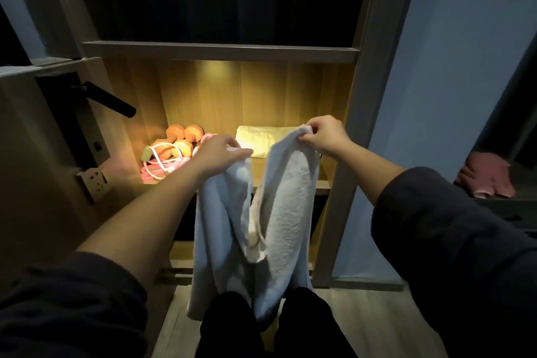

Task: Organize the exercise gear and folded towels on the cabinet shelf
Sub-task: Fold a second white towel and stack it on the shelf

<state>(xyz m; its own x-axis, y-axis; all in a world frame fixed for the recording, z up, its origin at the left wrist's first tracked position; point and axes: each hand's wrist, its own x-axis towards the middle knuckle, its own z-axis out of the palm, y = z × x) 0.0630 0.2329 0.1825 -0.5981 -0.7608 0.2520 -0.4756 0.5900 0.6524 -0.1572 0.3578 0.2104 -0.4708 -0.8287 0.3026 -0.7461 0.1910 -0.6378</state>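
Above our knees (229,328) the pale towel (284,212) hangs doubled, our left hand (216,155) and right hand (324,136) each pinching a top edge, likely to fold it. A folded towel (261,139) and dumbbells (180,139) sit on the lit shelf (322,183)

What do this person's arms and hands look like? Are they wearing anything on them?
Both hands are bare: no gloves, rings or watch show on the left hand or the right hand. The forearms are uncovered. The left sleeve and the right sleeve are dark, soft-looking fabric, pushed up near the elbows, plain with no visible markings.
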